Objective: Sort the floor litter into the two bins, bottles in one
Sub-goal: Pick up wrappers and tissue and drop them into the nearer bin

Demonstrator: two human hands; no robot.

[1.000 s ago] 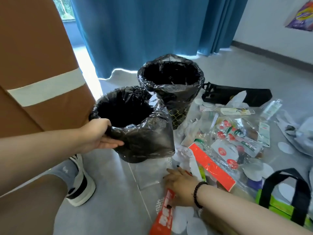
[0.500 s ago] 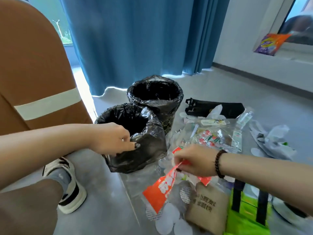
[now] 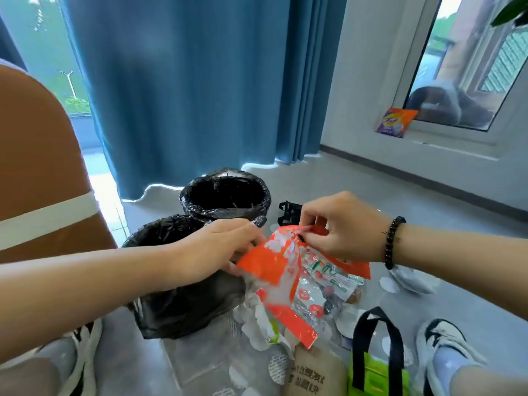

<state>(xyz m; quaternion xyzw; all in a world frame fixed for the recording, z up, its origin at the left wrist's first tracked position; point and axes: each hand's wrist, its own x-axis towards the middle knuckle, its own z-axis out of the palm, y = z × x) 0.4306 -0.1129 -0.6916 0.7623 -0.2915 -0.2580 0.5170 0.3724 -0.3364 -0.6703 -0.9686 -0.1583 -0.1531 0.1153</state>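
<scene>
From the head camera, both hands meet in front of the two bins over the grey floor (image 3: 371,195). The left hand (image 3: 220,250) has its fingers curled onto the left edge of a crinkled orange-and-clear plastic wrapper (image 3: 274,261), and the right hand (image 3: 340,227), which wears a dark beaded bracelet (image 3: 393,242) at the wrist, pinches the wrapper's top edge between thumb and fingertips. The wrapper hangs between them, held above the floor, just right of the near round bin lined with a black plastic bag (image 3: 183,310). The far black-lined round bin (image 3: 225,195) stands touching the near one, behind it, its mouth open and dark inside.

Below the wrapper lies the pile of floor litter (image 3: 320,292): clear packets printed in red and green, white scraps and round white paper pieces. Nearer the camera sit a brown paper bag with dark lettering (image 3: 311,372) and a green tote bag with black handles (image 3: 374,370). A white-and-black sneaker (image 3: 445,344) shows at lower right. A blue curtain (image 3: 194,81) hangs behind the bins.
</scene>
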